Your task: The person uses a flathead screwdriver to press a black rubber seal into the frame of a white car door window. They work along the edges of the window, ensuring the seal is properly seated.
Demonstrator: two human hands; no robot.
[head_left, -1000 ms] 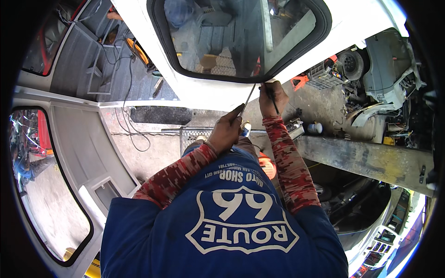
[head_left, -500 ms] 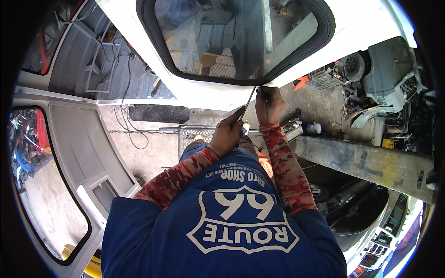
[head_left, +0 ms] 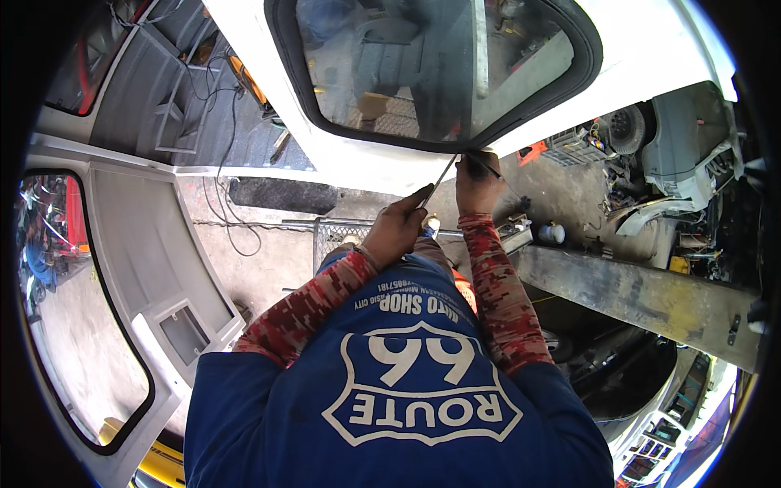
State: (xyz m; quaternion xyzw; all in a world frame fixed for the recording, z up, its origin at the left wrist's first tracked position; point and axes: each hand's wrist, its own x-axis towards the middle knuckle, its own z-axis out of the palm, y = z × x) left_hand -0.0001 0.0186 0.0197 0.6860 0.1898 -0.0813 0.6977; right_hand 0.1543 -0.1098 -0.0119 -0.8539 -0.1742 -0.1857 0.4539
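A dark window with a thick black rubber seal (head_left: 325, 130) sits in a white vehicle panel (head_left: 358, 177). Below the seal's lower corner, my left hand (head_left: 396, 228) is closed around a thin, straight grey strand or rod (head_left: 442, 177). It slants up to the seal's edge; I cannot tell which of the two it is. Close beside its upper end, my right hand (head_left: 480, 189) is closed at the seal, gripping a slim dark tool (head_left: 493, 172) whose end sticks out to the right. The fingers hide the rest of that tool.
On the left stands a white door panel (head_left: 130, 236) with a window opening. A black cable (head_left: 220, 191) trails over the floor near a dark mat (head_left: 281, 196). To the right are a long metal beam (head_left: 634, 285), a wheel (head_left: 625, 128) and a grey body part (head_left: 679, 138).
The window and panel sit slightly farther right and lower in view. In my right hand the slim tool has turned from pointing down to pointing right. My left hand keeps its grip on the strand or rod.
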